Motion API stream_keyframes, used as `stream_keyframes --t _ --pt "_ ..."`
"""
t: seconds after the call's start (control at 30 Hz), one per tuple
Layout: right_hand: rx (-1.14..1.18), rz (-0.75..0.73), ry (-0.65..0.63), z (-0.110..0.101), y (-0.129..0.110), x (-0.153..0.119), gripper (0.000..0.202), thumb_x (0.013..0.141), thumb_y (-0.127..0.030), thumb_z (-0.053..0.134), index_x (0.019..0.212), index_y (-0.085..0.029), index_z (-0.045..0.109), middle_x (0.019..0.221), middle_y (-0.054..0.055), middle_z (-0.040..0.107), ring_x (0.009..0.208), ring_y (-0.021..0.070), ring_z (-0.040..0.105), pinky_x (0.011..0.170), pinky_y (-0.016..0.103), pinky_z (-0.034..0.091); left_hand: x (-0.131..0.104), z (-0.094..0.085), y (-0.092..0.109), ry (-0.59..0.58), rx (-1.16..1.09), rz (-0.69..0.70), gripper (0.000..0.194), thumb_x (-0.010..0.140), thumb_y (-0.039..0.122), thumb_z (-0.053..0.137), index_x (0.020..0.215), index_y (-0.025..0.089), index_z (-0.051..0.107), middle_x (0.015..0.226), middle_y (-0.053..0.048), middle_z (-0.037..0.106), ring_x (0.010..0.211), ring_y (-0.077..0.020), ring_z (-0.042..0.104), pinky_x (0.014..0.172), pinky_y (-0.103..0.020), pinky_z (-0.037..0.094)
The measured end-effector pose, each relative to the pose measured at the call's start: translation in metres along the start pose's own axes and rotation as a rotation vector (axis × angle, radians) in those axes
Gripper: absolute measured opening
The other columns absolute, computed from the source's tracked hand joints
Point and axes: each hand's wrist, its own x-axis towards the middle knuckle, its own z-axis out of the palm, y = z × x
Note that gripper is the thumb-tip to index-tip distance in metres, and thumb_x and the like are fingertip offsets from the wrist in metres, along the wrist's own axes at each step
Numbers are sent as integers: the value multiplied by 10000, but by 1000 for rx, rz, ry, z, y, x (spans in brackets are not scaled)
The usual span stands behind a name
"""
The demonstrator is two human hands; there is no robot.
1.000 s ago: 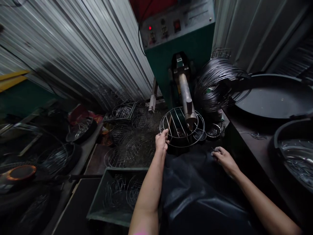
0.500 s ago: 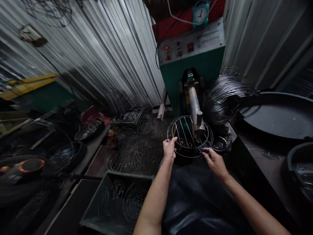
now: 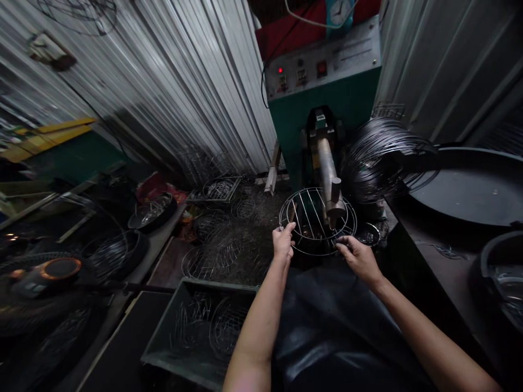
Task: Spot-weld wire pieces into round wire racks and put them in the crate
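A round wire rack (image 3: 303, 210), made of rings with parallel cross wires, lies under the metal arm (image 3: 329, 173) of a green machine (image 3: 327, 109). My left hand (image 3: 283, 242) grips its left rim, fingers closed round the wire. At the front right of the rack, my right hand (image 3: 358, 257) is closed in a pinch close to the rim. Whatever sits between those fingertips is dark and too small to name. The arm's tip (image 3: 333, 222) points down into the right part of the rack, and I cannot tell whether it touches a wire.
A coil of wire (image 3: 379, 158) stands right of the machine. Further right are a large dark pan (image 3: 469, 188) and a black basin (image 3: 496, 272). To the left, a green crate (image 3: 171, 326) holds wire pieces. More wire racks (image 3: 224, 245) lie on the floor behind it.
The view has shifted slightly, so the machine sits a little higher. Both hands stay at the rack, and their grips look the same.
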Motion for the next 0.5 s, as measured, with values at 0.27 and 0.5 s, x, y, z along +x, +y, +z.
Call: stream_keyframes --t 0.27,0.5 --pt "-41 -47 0 -1 1 11 271 797 -427 482 862 -179 570 611 21 634 560 171 614 559 262 471 13 5 2 16 0 -19 421 458 323 758 634 180 403 469 97 348 360 -24 305 319 -142 183" --pt "-73 -36 22 0 10 17 226 797 -381 479 875 -188 568 626 22 646 560 173 622 573 274 473 15 12 1 32 7 -30 389 470 316 750 593 172 410 482 78 374 369 -27 313 322 -153 173"
